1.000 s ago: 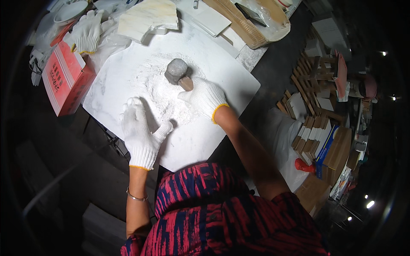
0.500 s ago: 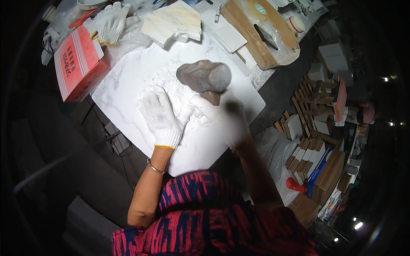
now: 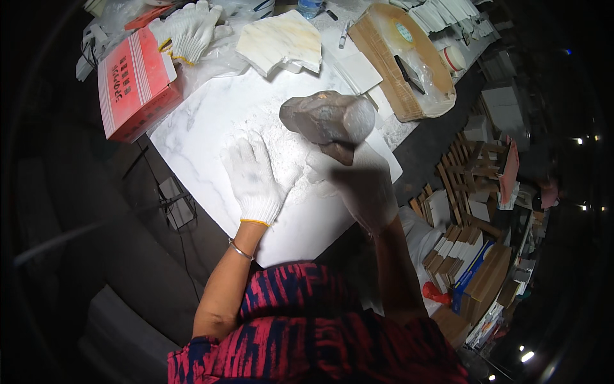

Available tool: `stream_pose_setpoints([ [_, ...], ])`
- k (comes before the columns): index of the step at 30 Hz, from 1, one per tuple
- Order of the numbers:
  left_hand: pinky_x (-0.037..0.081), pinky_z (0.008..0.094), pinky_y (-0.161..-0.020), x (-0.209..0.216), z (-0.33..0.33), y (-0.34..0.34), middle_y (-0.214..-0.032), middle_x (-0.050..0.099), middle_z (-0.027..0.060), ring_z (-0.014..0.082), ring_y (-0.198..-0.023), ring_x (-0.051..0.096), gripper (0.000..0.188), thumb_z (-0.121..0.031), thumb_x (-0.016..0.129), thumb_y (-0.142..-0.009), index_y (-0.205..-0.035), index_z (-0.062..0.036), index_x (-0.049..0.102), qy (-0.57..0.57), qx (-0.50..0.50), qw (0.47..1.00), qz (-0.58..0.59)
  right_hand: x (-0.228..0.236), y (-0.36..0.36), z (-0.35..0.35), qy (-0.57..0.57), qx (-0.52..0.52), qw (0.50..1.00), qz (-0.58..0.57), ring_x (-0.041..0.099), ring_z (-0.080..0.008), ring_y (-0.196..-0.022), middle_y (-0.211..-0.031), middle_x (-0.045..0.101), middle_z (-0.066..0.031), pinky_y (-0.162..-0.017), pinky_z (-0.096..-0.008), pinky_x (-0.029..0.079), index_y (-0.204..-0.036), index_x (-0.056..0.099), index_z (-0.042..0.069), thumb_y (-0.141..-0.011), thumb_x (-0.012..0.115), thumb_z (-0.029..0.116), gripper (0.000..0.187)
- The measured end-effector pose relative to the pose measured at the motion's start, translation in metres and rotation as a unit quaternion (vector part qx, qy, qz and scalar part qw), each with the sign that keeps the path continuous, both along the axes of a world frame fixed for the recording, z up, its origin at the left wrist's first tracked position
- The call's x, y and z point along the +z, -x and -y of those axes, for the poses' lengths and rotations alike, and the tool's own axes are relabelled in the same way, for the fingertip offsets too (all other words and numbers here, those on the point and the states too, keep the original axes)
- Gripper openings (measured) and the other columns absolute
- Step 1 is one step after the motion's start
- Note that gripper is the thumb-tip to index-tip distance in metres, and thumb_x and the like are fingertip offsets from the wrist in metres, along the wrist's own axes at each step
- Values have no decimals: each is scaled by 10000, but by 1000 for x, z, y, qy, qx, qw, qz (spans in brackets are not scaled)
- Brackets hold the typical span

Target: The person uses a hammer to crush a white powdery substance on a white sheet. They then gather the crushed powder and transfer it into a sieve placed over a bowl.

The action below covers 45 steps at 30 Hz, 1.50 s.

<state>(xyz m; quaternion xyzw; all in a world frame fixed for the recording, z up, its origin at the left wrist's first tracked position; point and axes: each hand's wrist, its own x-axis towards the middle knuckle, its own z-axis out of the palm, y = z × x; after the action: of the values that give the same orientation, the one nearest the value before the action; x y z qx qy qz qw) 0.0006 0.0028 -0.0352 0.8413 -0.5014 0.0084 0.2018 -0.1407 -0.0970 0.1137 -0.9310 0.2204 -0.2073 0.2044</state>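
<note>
My left hand (image 3: 253, 176), in a white knitted glove with a yellow cuff edge, lies flat on a white marble-patterned board (image 3: 192, 121), fingers stretched out. Beside its fingertips, crushed white powder and small crumbs (image 3: 275, 144) are spread over the board. My right hand (image 3: 368, 192), gloved in white too, is closed round a hammer. The worn grey hammer head (image 3: 327, 120) hangs above the board, with a brown piece showing under it. A dark shadow or blur covers part of the right glove, so its fingers and the handle are mostly hidden.
Beyond the powder lies a broken cream-white stone slab (image 3: 281, 41). A red and white box (image 3: 137, 86) stands at the left, with spare white gloves (image 3: 187, 32) beside it. White tiles (image 3: 358, 72) and an opened cardboard box (image 3: 400, 64) are at the far right.
The view has shifted, so the board and things on it sit farther right. The hammer head looks slightly larger and the right hand less smeared. The left hand stays flat on the board.
</note>
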Motion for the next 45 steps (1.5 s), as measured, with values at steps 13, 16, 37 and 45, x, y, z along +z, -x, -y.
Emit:
stream_pose_setpoints([
  [13,278,564,-1202,3,12,7,-1441,463,314,488,-1379,407,1039,-514,790,-759,-1518,71,389,17,-18,998,-53,-38,-6,8,-537,-253,804,-5,655,-154,-572,-782,694,-84,-516,-296,529,-978,689,-13,-910,735,381,403],
  [16,264,566,-1209,3,1,2,-1435,466,317,488,-1381,404,1043,-571,776,-771,-1507,68,406,16,-5,999,-30,8,-12,-6,-490,-218,842,54,704,-137,-759,-866,714,-89,-605,-271,554,-1076,687,-33,-906,738,343,416],
  [37,275,558,-1205,4,0,-4,-1451,459,320,485,-1382,410,1062,-507,806,-739,-1523,71,384,16,2,999,-35,0,-17,-24,-392,-268,880,-7,721,-292,-942,-973,733,-152,-758,-370,580,-1137,688,40,-929,694,348,371],
  [45,324,558,-1168,5,8,3,-1406,493,305,478,-1343,444,963,-464,760,-766,-1485,83,425,55,-18,997,-55,-52,-31,7,-475,-252,807,-245,699,-338,-938,-973,718,-178,-810,-432,568,-1094,691,8,-899,700,361,403],
])
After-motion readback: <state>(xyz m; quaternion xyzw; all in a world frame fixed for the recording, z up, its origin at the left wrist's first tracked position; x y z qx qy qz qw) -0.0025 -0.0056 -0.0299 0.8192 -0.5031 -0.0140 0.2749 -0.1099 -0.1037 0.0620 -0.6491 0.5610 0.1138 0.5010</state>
